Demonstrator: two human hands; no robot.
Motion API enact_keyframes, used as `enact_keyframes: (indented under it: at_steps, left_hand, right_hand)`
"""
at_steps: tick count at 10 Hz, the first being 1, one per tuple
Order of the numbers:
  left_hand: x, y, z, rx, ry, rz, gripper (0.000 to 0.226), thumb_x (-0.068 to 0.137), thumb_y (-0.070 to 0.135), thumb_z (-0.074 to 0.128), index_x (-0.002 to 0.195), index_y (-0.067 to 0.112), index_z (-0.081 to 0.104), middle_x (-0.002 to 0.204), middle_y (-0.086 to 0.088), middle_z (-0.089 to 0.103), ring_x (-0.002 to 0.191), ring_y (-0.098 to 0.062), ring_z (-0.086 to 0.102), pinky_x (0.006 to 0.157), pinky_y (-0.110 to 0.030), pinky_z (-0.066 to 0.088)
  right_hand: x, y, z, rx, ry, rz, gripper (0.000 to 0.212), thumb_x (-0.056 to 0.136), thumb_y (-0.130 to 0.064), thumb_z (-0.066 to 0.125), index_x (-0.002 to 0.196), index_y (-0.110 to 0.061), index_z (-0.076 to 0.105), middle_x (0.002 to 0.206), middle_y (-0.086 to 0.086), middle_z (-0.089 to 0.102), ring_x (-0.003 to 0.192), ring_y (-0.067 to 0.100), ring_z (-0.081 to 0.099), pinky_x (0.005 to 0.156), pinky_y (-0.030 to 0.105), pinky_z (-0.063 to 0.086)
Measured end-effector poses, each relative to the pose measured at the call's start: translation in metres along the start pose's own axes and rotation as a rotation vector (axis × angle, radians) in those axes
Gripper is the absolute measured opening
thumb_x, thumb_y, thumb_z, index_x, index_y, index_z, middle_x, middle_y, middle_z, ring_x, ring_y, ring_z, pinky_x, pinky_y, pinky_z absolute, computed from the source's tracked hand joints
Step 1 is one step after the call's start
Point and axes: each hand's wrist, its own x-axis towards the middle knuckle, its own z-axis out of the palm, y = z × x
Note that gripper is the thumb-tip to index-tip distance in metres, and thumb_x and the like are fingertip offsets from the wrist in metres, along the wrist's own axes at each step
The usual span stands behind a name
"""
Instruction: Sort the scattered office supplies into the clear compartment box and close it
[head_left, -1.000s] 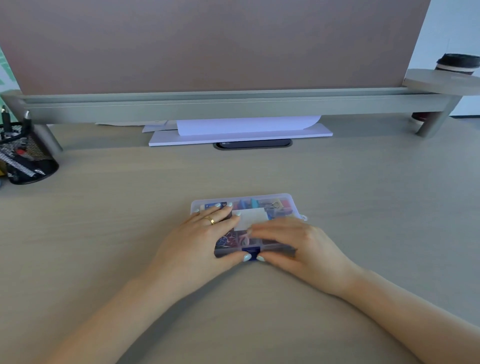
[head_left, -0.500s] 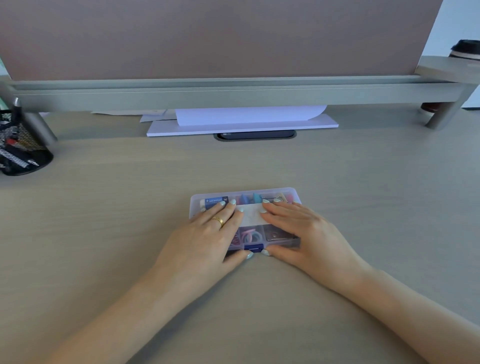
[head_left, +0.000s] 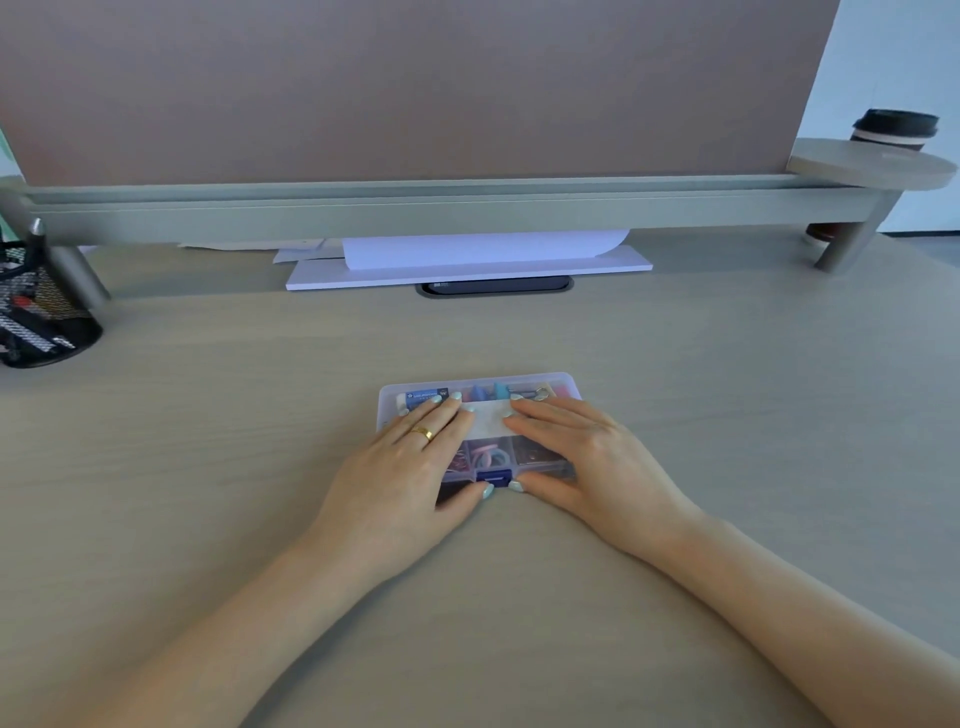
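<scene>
1. At the left edge of the frame, a black wire-mesh pen holder (head_left: 36, 317) is seen standing on the pale wood-grain worktop (head_left: 208, 467), with pens inside it.
2. Left of centre, the left hand (head_left: 410, 467) is laid flat on the lid of the clear plastic compartment box (head_left: 480, 415), fingers straight and slightly spread; a gold ring (head_left: 423, 432) is worn on one finger, and the thumb is set against the box's near edge.
3. The box is placed in the middle of the frame, on the worktop, with its lid down. A white label (head_left: 488, 420) is seen on the lid between the two hands, and coloured small items are visible through the lid in the compartments; a blue latch (head_left: 493, 476) sits at the middle of the near edge, between the two thumb tips.
4. Behind the box, in the upper centre, a white sheet stack (head_left: 467, 262) is tucked under a long grey shelf riser (head_left: 415, 213).
5. Right of centre, the right hand (head_left: 587, 462) is pressed flat on the lid's right half, fingers straight and close together, thumb at the near edge.
6. At the upper right, a dark-lidded paper cup (head_left: 894, 130) is stood on a round grey platform (head_left: 872, 166).
</scene>
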Motion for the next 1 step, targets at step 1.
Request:
enact_keyframes:
  at_steps: [1]
  left_hand:
    - [0.0001, 0.003, -0.0177, -0.308, 0.028, -0.061, 0.077, 0.074, 0.061, 0.046, 0.14, 0.036, 0.016, 0.146, 0.029, 0.014, 0.128, 0.019, 0.012, 0.104, -0.009, 0.017]
  right_hand:
    - [-0.0038, 0.0033, 0.0011, 0.025, 0.005, -0.003, 0.054, 0.077, -0.041, 0.055, 0.126, -0.02, 0.051, 0.14, 0.0, 0.047, 0.127, 0.019, 0.044, 0.107, 0.033, 0.035]
